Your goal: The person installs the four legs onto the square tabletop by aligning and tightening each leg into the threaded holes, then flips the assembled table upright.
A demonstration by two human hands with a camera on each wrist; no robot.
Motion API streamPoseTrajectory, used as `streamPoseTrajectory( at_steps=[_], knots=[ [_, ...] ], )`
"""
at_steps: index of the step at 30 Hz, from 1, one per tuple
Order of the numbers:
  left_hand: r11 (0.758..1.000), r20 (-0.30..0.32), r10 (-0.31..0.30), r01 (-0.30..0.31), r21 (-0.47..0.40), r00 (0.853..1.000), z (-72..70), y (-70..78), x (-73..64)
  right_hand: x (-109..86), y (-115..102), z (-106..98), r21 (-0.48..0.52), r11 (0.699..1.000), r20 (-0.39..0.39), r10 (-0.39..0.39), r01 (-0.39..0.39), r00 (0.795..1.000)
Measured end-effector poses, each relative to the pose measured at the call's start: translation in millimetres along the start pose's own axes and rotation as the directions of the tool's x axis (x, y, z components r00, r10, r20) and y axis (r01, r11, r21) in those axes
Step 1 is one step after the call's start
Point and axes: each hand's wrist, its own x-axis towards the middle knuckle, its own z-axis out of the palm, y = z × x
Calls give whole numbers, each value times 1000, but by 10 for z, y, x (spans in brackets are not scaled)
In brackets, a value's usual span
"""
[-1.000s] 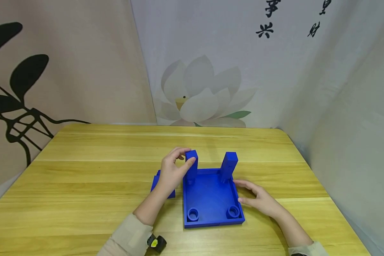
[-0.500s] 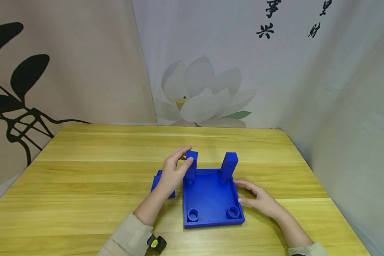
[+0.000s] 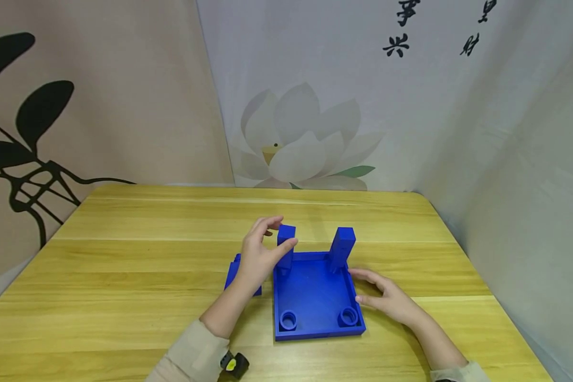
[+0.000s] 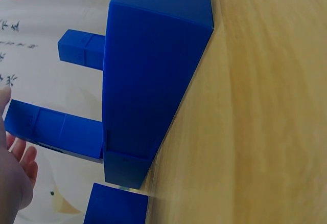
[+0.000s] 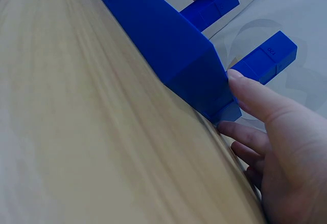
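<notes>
A blue square tray-like base [image 3: 312, 297] with a raised rim lies on the wooden table. Two blue square posts stand at its far corners, and two round sockets show at its near corners. My left hand [image 3: 259, 254] is around the far-left post [image 3: 285, 257], thumb across its front and fingers spread behind its top; the left wrist view shows that post [image 4: 53, 129] between thumb and loosely parted fingers. My right hand [image 3: 387, 300] touches the base's right wall with thumb and index fingertips, fingers gently bent. The far-right post [image 3: 342, 248] stands untouched.
More blue parts [image 3: 231, 272] lie left of the base, partly hidden behind the left forearm. The wooden table [image 3: 124, 276] stretches to both sides. Behind it hangs a printed cloth [image 3: 310, 63].
The far-left post has turned slightly. My left thumb and fingers, closer together around it before, are now spread wider. The right hand and the base have stayed in place.
</notes>
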Motion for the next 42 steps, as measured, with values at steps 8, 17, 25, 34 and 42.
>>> streamPoseTrajectory(
  at_steps=[8,17,25,34,42],
  knots=[
    [1000,-25,24,-24,-7,999,-7,-2,0,0,-19,18,4,1000,0,-4,4,1000],
    [998,14,29,-28,-54,999,-28,-13,4,1,-29,22,-5,1000,-5,2,-2,1000],
    [997,46,68,-66,-50,997,-30,-22,-7,2,-14,21,-2,1000,-3,-12,12,1000],
    [998,65,57,-55,-38,996,-32,1,-17,-2,-9,23,-6,1000,-4,-4,4,1000],
    [998,45,61,-61,6,997,-7,8,-16,0,3,22,-11,1000,-3,4,-4,1000]
  ],
)
